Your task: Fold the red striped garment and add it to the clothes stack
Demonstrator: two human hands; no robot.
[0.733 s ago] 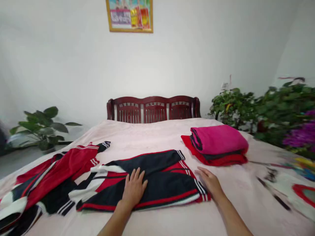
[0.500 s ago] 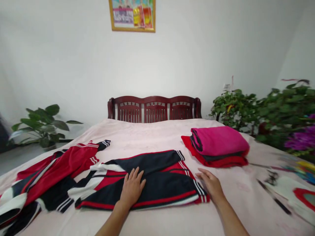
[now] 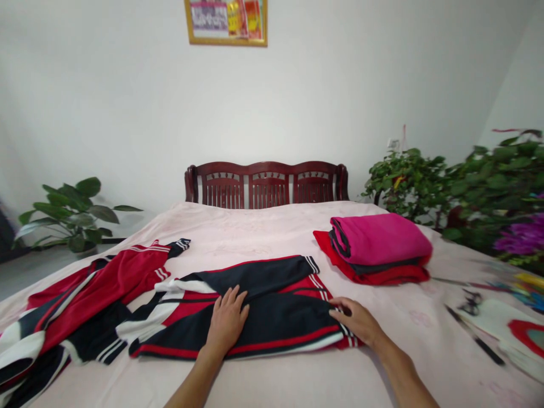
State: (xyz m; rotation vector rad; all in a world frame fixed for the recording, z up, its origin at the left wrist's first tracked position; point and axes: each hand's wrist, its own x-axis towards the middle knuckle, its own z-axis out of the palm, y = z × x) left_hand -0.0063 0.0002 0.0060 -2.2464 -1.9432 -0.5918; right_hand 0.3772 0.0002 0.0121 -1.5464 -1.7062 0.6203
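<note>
Black-red-white striped jacket (image 3: 272, 309) lies flat, lower centre of frame, on the pink bedspread (image 3: 263, 226), partly folded w/ a dark sleeve laid across its top edge. Left hand (image 3: 226, 324) rests palm-down, fingers spread, on the jacket's middle-left; holds nothing, just presses. Right hand (image 3: 356, 320) sits at the jacket's right hem by the striped cuff, fingers curled onto the edge; whether it pinches the cloth or only touches, cannot tell.

Judgement: to do the fold well, keep the left palm as anchor, take the hem w/ a full-finger grip, carry it over level so edges line up, then smooth out creases.

Surroundings: second red-white-black garment (image 3: 80, 309) lies rumpled at lower left, its dark edge touching or overlapping the jacket's left end; could drag along if the jacket shifts. Folded stack, magenta over red (image 3: 378, 246), sits right of centre, near but apart from the jacket. Headboard (image 3: 266, 182) at centre. Potted plant (image 3: 70, 212) mid-left; leafy plants (image 3: 459, 187) at right edge. Framed picture (image 3: 227, 20) top centre. Scissors-like item (image 3: 471, 300) and coloured bits at lower right, blurred; apart from the work.
</note>
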